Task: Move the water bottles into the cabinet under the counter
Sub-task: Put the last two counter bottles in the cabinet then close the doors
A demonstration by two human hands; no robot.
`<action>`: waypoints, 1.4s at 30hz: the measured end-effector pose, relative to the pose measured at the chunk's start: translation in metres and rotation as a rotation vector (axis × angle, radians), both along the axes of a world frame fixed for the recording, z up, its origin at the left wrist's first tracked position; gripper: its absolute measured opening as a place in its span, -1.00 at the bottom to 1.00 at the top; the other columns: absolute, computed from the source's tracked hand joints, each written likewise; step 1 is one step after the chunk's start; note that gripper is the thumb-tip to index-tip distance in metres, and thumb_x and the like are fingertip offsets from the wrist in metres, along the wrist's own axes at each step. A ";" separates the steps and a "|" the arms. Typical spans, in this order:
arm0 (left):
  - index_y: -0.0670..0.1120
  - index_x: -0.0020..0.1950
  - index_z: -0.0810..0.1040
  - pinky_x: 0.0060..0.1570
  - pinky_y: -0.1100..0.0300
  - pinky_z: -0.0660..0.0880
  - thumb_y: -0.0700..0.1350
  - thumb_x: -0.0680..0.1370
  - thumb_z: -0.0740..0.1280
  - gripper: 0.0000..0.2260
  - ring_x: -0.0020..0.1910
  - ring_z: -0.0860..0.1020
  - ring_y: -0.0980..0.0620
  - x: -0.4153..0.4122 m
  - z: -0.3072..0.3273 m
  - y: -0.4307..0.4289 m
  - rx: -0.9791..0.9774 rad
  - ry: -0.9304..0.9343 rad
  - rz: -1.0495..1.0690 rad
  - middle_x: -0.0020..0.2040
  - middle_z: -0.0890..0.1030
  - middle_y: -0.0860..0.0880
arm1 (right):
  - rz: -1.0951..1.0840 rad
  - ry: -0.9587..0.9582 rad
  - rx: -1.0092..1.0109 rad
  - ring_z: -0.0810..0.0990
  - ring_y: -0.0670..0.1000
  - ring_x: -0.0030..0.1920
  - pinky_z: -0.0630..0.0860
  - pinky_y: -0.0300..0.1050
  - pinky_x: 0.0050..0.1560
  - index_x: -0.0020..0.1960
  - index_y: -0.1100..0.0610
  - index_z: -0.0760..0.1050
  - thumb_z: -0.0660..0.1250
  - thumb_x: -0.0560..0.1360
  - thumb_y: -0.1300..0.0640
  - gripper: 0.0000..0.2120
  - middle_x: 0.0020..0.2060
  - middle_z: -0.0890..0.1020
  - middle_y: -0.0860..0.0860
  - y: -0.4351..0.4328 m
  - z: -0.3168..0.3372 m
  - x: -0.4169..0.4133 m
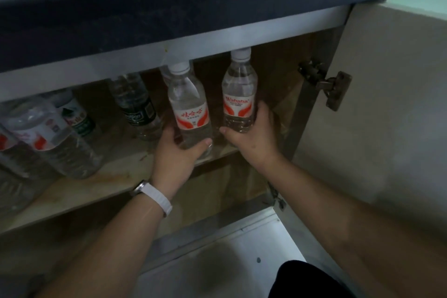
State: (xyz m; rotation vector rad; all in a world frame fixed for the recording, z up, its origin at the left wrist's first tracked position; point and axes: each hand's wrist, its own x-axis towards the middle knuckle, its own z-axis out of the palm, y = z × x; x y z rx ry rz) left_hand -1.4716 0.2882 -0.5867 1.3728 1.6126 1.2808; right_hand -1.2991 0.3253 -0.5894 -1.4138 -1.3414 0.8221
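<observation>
- 2 clear plastic water bottles are in play, each upright and held low down. The left-hand bottle (188, 106) and the right-hand bottle (239, 94) both carry red and white labels and white caps, and they stand near each other at the front of the cabinet shelf (101, 184), under the dark tabletop edge (169, 7).
- The left hand (177, 152) is wrapped round the base of its bottle, thumb across the front and fingers hidden behind. A white watch band (154, 197) sits on that wrist.
- The right hand (251, 138) is closed round the bottom of its bottle, thumb pointing left and fingers curled at the right side below the label.
- I cannot tell whether either base is already resting on the shelf or is just above it.
- Both look full to the neck, so I judge them fairly heavy for their size, with the weight carried high above a grip this low. They could tip if the hold loosens before the base is flat.
- Thin walls of this kind likely give under a squeeze; the label band or just under it is the firmer place to hold. The smooth plastic may slip if damp.
- More bottles (135, 104) stand further left on the shelf, and a packed cluster (48, 133) sits at the far left, leaning in this wide view.
- The cabinet door (387, 104) hangs open on the right, its hinge (331, 89) well clear of the hands.
</observation>
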 end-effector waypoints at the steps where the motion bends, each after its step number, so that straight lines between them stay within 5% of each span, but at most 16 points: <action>1: 0.09 0.34 0.45 0.05 0.31 0.48 -0.01 0.39 0.59 -0.42 0.08 0.54 0.33 0.001 -0.006 0.000 -0.007 0.005 0.012 0.09 0.56 0.31 | -0.033 -0.017 -0.001 0.43 -0.03 0.32 0.47 -0.02 0.28 0.46 -0.05 0.18 0.63 0.25 -0.02 -0.08 0.33 0.36 -0.04 -0.001 -0.005 -0.004; 10: 0.14 0.22 0.46 0.03 0.10 0.58 0.05 0.37 0.60 -0.49 0.07 0.62 0.11 0.013 -0.023 0.007 0.030 0.067 0.123 0.09 0.64 0.15 | -0.158 -0.096 0.010 0.42 0.02 0.35 0.49 0.06 0.28 0.44 -0.09 0.19 0.56 0.32 -0.04 -0.18 0.32 0.38 -0.04 0.009 -0.023 -0.017; 14: 0.11 0.22 0.54 0.12 0.01 0.60 0.03 0.35 0.60 -0.52 0.08 0.64 0.11 0.024 -0.023 0.022 0.043 0.019 0.094 0.10 0.67 0.13 | -0.192 -0.041 0.032 0.47 -0.04 0.28 0.48 -0.08 0.24 0.38 -0.04 0.32 0.57 0.29 0.03 -0.26 0.25 0.47 -0.07 0.025 -0.020 -0.005; 18: 0.10 0.28 0.52 0.14 0.04 0.56 0.03 0.38 0.58 -0.50 0.13 0.63 0.05 0.044 -0.021 0.045 0.047 0.019 0.075 0.14 0.66 0.11 | -0.168 0.019 0.055 0.52 -0.15 0.13 0.37 -0.42 -0.05 0.24 -0.06 0.39 0.56 0.35 0.12 -0.45 0.03 0.54 -0.21 0.046 -0.014 0.011; 23: 0.04 0.33 0.51 0.26 0.01 0.49 0.02 0.42 0.56 -0.49 0.24 0.59 -0.08 0.062 -0.021 0.076 0.085 0.068 0.135 0.25 0.64 0.00 | -0.172 0.024 0.093 0.55 0.01 0.27 0.50 0.00 0.25 0.36 0.01 0.40 0.57 0.35 0.01 -0.35 0.24 0.60 -0.01 0.076 -0.016 0.019; 29: -0.04 0.42 0.44 0.19 0.49 0.07 0.04 0.52 0.46 -0.49 0.38 0.44 -0.05 0.073 -0.021 0.109 0.190 0.274 0.151 0.41 0.50 -0.06 | -0.109 -0.043 0.135 0.51 0.05 0.31 0.39 -0.23 0.22 0.39 0.12 0.39 0.54 0.41 0.08 -0.39 0.29 0.55 0.07 0.102 -0.019 0.021; 36: -0.15 0.46 0.40 0.45 0.07 0.24 0.04 0.50 0.45 -0.41 0.43 0.42 -0.16 0.077 -0.036 0.133 0.225 0.352 0.194 0.44 0.46 -0.17 | -0.053 -0.050 0.178 0.49 0.07 0.33 0.39 -0.14 0.32 0.41 0.17 0.35 0.55 0.40 0.14 -0.34 0.32 0.52 0.11 0.110 -0.022 0.024; 42: -0.16 0.44 0.40 0.35 0.27 0.16 0.00 0.53 0.45 -0.45 0.41 0.42 -0.17 0.080 -0.030 0.130 0.201 0.300 0.195 0.42 0.46 -0.18 | -0.015 -0.017 0.153 0.46 0.07 0.38 0.41 0.09 0.37 0.44 0.10 0.33 0.55 0.38 0.09 -0.29 0.35 0.50 0.09 0.109 -0.016 0.025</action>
